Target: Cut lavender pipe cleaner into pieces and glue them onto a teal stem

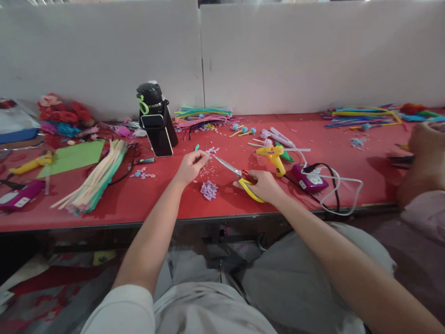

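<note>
On the right, my right hand (pixel 261 184) is closed around the handles of a pair of scissors (pixel 227 166) with yellow and red grips. The blades point up and left, their tips close to my left hand (pixel 192 166). That hand is pinched, fingers together, and what lies between its fingertips is too small to make out. A small teal tip (pixel 197 147) shows just behind it; I cannot tell if it is held. Below the blades sits a pile of short lilac fuzzy pieces (pixel 209 190), with lilac scraps (pixel 212 150) scattered beyond the fingertips.
A yellow glue gun (pixel 273 157) lies right of my right hand, near a purple power strip (pixel 309 178) with looped cables. A phone (pixel 158 134) leans on a black bottle (pixel 151 95). Pipe cleaner bundles (pixel 99 178) lie leftward. Another person's hand (pixel 427 141) is far right.
</note>
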The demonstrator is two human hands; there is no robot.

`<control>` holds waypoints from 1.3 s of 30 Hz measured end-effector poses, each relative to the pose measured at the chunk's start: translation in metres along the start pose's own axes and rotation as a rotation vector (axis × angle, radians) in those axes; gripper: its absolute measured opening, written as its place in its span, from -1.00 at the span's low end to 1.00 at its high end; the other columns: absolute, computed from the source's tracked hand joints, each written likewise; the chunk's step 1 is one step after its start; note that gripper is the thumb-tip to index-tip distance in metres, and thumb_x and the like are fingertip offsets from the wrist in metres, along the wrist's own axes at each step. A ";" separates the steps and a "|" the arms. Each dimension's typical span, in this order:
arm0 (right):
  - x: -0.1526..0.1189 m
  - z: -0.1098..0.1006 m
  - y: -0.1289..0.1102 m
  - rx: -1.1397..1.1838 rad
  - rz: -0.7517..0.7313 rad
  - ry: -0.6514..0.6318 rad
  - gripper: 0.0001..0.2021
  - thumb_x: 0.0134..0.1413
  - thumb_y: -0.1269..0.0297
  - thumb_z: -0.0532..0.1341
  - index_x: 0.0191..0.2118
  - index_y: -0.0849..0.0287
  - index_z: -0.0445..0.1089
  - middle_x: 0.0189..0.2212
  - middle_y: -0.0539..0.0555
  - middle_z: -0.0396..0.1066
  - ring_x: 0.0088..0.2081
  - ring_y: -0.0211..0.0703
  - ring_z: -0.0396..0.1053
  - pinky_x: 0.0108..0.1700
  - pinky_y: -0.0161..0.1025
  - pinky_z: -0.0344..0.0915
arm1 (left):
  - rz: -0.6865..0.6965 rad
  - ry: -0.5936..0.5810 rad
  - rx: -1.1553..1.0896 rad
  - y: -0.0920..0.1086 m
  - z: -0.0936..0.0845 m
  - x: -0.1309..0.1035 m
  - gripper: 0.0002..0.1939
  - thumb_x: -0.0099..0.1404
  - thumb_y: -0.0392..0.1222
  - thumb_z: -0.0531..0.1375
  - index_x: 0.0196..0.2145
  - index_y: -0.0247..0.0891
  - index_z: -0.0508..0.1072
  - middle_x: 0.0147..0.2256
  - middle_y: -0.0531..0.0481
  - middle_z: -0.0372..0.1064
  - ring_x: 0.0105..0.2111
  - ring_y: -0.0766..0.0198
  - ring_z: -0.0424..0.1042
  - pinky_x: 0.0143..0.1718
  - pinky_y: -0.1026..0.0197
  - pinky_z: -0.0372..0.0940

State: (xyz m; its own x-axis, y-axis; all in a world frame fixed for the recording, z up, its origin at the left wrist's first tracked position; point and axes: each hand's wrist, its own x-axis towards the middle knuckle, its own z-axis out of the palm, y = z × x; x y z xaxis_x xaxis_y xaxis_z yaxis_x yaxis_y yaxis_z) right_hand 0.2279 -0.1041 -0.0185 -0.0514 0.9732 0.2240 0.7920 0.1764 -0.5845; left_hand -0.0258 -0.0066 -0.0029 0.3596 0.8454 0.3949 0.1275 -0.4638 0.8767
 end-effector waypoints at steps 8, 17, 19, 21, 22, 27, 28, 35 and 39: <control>-0.002 -0.001 0.000 0.016 -0.007 -0.038 -0.38 -0.07 -0.38 0.24 -0.58 0.10 0.05 -0.64 -0.08 0.07 -0.53 -0.30 -0.03 -0.46 -0.23 -0.11 | 0.018 0.011 0.035 0.001 -0.001 -0.001 -0.70 0.29 0.04 0.25 -0.43 -0.25 0.45 -0.55 0.07 0.27 -0.53 0.34 0.24 -0.45 0.19 0.19; 0.000 -0.001 0.001 -0.015 -0.013 -0.047 -0.38 -0.04 -0.37 0.22 -0.59 0.09 0.03 -0.65 -0.06 0.08 -0.53 -0.29 -0.02 -0.46 -0.23 -0.12 | 0.023 0.009 0.035 0.000 0.000 -0.001 -0.71 0.29 0.01 0.25 -0.45 -0.25 0.42 -0.54 0.07 0.26 -0.53 0.35 0.22 -0.46 0.21 0.16; 0.000 -0.001 0.001 -0.021 -0.011 -0.044 -0.38 -0.05 -0.37 0.22 -0.59 0.09 0.03 -0.65 -0.06 0.07 -0.53 -0.29 -0.02 -0.46 -0.23 -0.12 | 0.023 0.008 0.039 0.000 0.000 -0.001 -0.70 0.29 0.02 0.25 -0.45 -0.25 0.42 -0.54 0.07 0.26 -0.53 0.35 0.23 -0.45 0.21 0.17; 0.000 -0.001 0.002 -0.024 -0.013 -0.043 -0.38 -0.04 -0.37 0.22 -0.59 0.09 0.03 -0.65 -0.06 0.07 -0.53 -0.29 -0.01 -0.46 -0.23 -0.12 | 0.022 0.009 0.043 0.000 0.000 -0.001 -0.69 0.30 0.04 0.25 -0.45 -0.25 0.41 -0.54 0.07 0.26 -0.53 0.35 0.23 -0.45 0.21 0.18; 0.000 0.000 0.003 -0.024 -0.016 -0.043 -0.38 -0.04 -0.37 0.21 -0.59 0.09 0.04 -0.65 -0.06 0.08 -0.53 -0.29 0.00 -0.46 -0.23 -0.12 | 0.022 0.007 0.044 0.001 0.000 -0.001 -0.68 0.30 0.05 0.24 -0.45 -0.25 0.41 -0.55 0.08 0.25 -0.53 0.35 0.23 -0.45 0.21 0.18; 0.001 0.001 0.005 -0.031 -0.021 -0.028 -0.36 -0.07 -0.39 0.22 -0.60 0.09 0.02 -0.66 -0.06 0.08 -0.54 -0.29 -0.02 -0.46 -0.23 -0.12 | 0.022 0.003 0.049 0.002 0.000 -0.001 -0.66 0.31 0.07 0.23 -0.45 -0.24 0.41 -0.53 0.07 0.27 -0.52 0.34 0.24 -0.44 0.20 0.20; 0.001 0.002 0.005 -0.027 -0.022 -0.022 -0.35 -0.08 -0.41 0.21 -0.61 0.09 0.01 -0.66 -0.06 0.06 -0.54 -0.30 -0.02 -0.47 -0.23 -0.12 | 0.021 0.006 0.049 0.002 0.001 -0.001 -0.66 0.31 0.07 0.23 -0.45 -0.24 0.41 -0.54 0.07 0.26 -0.52 0.34 0.23 -0.45 0.20 0.20; -0.002 -0.004 -0.003 -0.006 -0.003 -0.005 -0.33 -0.08 -0.48 0.16 -0.58 0.08 -0.01 -0.66 -0.08 0.04 -0.53 -0.31 -0.08 -0.47 -0.22 -0.13 | 0.008 0.019 0.045 0.004 0.001 -0.002 -0.67 0.30 0.09 0.25 -0.41 -0.24 0.46 -0.54 0.06 0.28 -0.53 0.34 0.24 -0.46 0.21 0.20; -0.002 -0.005 -0.004 -0.015 -0.016 -0.024 -0.33 -0.07 -0.47 0.15 -0.58 0.07 -0.02 -0.65 -0.08 0.03 -0.53 -0.30 -0.07 -0.46 -0.22 -0.13 | 0.021 0.021 0.061 0.004 0.000 -0.002 -0.67 0.32 0.09 0.23 -0.40 -0.24 0.47 -0.53 0.06 0.28 -0.52 0.34 0.24 -0.44 0.21 0.21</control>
State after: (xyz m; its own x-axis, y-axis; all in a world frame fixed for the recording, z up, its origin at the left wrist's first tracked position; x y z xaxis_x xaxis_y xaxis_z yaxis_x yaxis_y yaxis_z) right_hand 0.2280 -0.1073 -0.0132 -0.0791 0.9736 0.2142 0.7997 0.1902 -0.5694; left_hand -0.0261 -0.0101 -0.0004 0.3438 0.8405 0.4188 0.1764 -0.4958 0.8503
